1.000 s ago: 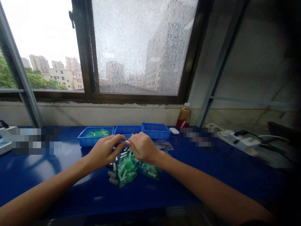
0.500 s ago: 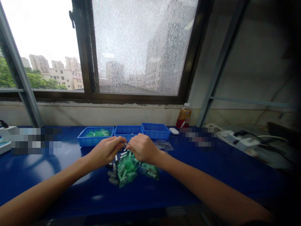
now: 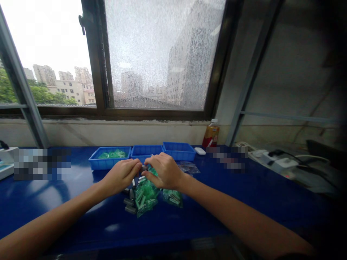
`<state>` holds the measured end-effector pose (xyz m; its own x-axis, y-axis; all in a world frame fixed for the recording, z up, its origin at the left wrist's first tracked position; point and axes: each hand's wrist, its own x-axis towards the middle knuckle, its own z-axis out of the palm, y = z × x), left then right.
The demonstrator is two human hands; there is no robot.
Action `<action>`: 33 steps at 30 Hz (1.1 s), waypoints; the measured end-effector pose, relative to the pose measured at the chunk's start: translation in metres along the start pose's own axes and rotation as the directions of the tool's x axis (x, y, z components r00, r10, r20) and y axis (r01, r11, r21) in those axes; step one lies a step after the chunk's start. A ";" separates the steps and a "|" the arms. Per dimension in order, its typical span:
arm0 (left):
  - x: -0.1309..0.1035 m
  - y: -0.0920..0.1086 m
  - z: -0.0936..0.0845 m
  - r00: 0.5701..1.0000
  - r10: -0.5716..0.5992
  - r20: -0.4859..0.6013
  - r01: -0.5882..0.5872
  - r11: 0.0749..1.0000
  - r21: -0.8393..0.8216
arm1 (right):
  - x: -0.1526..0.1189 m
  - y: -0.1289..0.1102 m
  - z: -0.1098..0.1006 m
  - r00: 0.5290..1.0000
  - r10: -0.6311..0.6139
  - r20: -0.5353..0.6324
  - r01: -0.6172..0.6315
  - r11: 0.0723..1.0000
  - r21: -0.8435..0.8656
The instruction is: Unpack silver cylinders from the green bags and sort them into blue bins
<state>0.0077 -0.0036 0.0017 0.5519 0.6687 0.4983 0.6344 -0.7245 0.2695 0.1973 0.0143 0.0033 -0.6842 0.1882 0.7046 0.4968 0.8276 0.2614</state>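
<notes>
My left hand (image 3: 123, 175) is closed, thumb and fingers pinched on a small dark metallic piece (image 3: 144, 168) at its fingertips. Just to the right, my right hand (image 3: 165, 171) has its thumb and fingers apart, close to that piece; whether it touches is unclear. Below both hands lies a green plastic bag (image 3: 147, 195) with silvery cylinders in and around it. Several loose metal cylinders (image 3: 130, 209) rest at its left. A smaller green bag (image 3: 172, 198) with similar pieces sits under my right wrist.
Three blue trays (image 3: 108, 165) stand in a row behind the hands, the left one holding green plastic. Clear bags (image 3: 189, 167), a white case (image 3: 200, 151) and a bottle (image 3: 211, 134) are right of them. A power strip (image 3: 279, 161) with cables is far right.
My right hand's thumb and fingers have spread apart from their pinch near the small piece. My left hand has stayed closed, with little movement.
</notes>
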 end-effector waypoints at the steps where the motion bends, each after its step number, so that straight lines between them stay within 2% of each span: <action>1: 0.000 -0.001 0.000 1.000 -0.008 0.003 0.008 1.000 -0.007 | 0.000 0.000 0.000 1.000 0.002 0.007 -0.002 0.999 -0.033; 7: -0.001 -0.002 0.001 0.998 -0.051 0.029 0.054 0.993 -0.106 | -0.001 0.002 0.005 0.996 0.038 0.083 -0.026 0.990 -0.138; 11: 0.000 0.000 0.000 0.997 -0.079 0.019 0.080 0.991 -0.110 | -0.001 0.002 0.007 0.994 -0.017 0.112 0.032 0.991 -0.129; 15: -0.001 0.002 0.000 0.998 -0.062 0.016 0.064 0.994 -0.091 | -0.002 0.002 0.010 0.995 -0.046 0.090 0.057 0.991 -0.118; 21: -0.003 0.002 0.000 0.999 0.011 0.034 -0.010 1.000 -0.021 | -0.005 0.004 0.013 0.995 -0.078 0.060 0.079 0.997 -0.016; 25: -0.003 0.000 -0.001 0.999 0.014 0.048 -0.013 1.000 -0.010 | -0.006 0.004 0.014 0.994 -0.097 0.041 0.097 0.995 0.010; 33: -0.001 -0.003 0.003 0.998 -0.057 0.015 0.058 0.995 -0.080 | -0.004 0.003 0.008 0.999 0.037 0.010 -0.037 0.998 0.050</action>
<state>0.0071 -0.0018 -0.0014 0.5227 0.7115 0.4697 0.6203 -0.6953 0.3630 0.1970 0.0206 -0.0040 -0.6708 0.2241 0.7069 0.4948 0.8453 0.2015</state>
